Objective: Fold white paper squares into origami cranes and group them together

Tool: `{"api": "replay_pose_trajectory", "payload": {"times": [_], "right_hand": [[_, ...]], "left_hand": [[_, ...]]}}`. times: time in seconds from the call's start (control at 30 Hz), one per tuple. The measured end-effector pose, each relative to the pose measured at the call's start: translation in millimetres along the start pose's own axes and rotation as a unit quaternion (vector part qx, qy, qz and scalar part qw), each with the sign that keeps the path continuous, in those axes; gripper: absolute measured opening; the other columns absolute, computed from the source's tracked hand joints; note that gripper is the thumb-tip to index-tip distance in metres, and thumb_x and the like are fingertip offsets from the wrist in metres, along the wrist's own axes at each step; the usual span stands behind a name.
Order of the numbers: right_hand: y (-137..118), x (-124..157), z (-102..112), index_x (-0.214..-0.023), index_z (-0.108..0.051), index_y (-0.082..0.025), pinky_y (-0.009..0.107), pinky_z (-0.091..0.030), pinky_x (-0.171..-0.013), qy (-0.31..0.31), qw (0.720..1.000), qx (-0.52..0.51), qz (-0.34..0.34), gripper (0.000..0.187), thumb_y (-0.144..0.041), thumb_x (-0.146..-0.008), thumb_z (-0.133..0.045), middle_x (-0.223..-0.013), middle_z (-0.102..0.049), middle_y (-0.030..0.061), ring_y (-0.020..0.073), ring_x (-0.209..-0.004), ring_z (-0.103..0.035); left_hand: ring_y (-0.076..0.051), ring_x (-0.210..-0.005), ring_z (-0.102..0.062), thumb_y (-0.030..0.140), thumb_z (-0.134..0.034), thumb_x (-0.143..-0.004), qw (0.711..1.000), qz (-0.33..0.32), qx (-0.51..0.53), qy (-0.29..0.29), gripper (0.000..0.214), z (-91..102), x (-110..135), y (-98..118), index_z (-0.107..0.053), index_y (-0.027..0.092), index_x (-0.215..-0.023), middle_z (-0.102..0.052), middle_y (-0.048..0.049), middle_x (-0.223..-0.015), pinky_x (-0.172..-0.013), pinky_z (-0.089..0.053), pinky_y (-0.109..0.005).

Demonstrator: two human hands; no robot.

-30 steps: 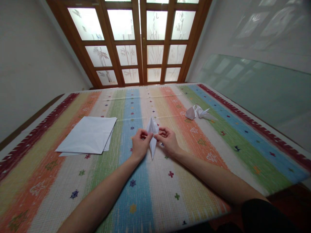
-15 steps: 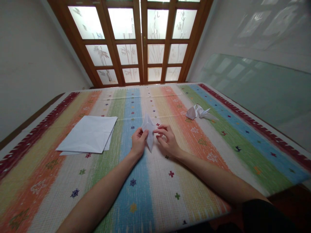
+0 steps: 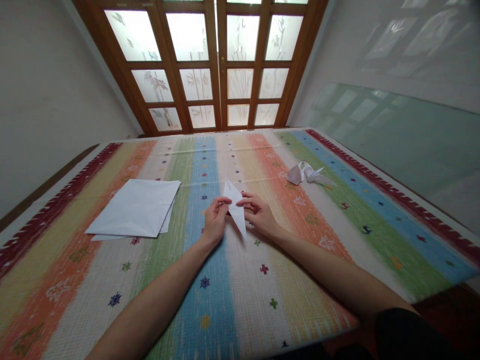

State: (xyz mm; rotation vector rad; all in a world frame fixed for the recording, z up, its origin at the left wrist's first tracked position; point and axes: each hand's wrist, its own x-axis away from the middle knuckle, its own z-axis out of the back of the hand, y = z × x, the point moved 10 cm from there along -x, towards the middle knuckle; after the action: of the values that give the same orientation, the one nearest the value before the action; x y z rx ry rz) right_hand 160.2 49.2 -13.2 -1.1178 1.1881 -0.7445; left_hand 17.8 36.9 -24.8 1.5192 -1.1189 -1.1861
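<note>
A white folded paper piece (image 3: pixel 235 207), long and pointed at both ends, lies tilted between my hands near the middle of the striped tablecloth (image 3: pixel 240 280). My left hand (image 3: pixel 215 220) pinches its left edge with thumb and fingers. At the paper's right edge, the fingertips of my right hand (image 3: pixel 258 212) are curled and pressed on it. Both forearms rest on the cloth.
A small stack of white paper sheets (image 3: pixel 135 208) lies to the left. A finished folded paper figure (image 3: pixel 308 173) sits at the right rear. Wooden glazed doors (image 3: pixel 217 65) stand beyond the table's far edge. A glass panel (image 3: pixel 393 135) leans along the right wall.
The folded paper was turned and lowered: it stood upright between the fingers a second ago and now lies tilted with its lower tip pointing right. Both hands shifted slightly with it.
</note>
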Motion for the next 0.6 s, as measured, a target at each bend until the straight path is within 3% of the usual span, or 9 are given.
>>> {"api": "replay_pose_trajectory", "payload": {"times": [0.17,0.4,0.6], "right_hand": [[9.2,0.1,-7.6,-0.084,-0.071,-0.022,0.034,-0.056,-0.079,-0.045,0.998,-0.026,-0.045,0.021,-0.028,-0.066,-0.078,-0.086,-0.07,0.0023,0.0149,-0.078,-0.067],[3.2,-2.1,5.9,-0.071,-0.073,-0.022,0.028,-0.05,-0.066,0.004,0.999,0.019,-0.031,0.007,-0.027,-0.067,-0.074,-0.071,-0.069,-0.0001,0.013,-0.066,-0.062],[-1.3,-1.2,6.8,-0.073,-0.073,-0.022,0.029,-0.05,-0.068,0.011,0.999,0.029,-0.022,0.008,-0.028,-0.067,-0.075,-0.072,-0.069,0.0004,0.0138,-0.068,-0.062]], "left_hand": [[-0.016,-0.074,-0.058,0.026,-0.052,-0.075,0.996,-0.042,-0.077,0.005,0.01,5.2,0.2,12.6,-0.06,0.02,-0.071,-0.061,-0.0004,-0.071,-0.072,-0.046,-0.028],[-0.013,-0.065,-0.054,0.018,-0.06,-0.062,0.997,-0.026,-0.025,-0.068,0.015,-9.0,4.1,7.6,-0.057,0.019,-0.077,-0.059,0.0015,-0.071,-0.061,-0.042,-0.023],[-0.011,-0.065,-0.056,0.025,-0.072,-0.065,0.997,-0.036,-0.026,-0.069,0.019,-13.1,4.7,10.0,-0.056,0.019,-0.073,-0.06,0.0022,-0.069,-0.064,-0.044,-0.023]]}}
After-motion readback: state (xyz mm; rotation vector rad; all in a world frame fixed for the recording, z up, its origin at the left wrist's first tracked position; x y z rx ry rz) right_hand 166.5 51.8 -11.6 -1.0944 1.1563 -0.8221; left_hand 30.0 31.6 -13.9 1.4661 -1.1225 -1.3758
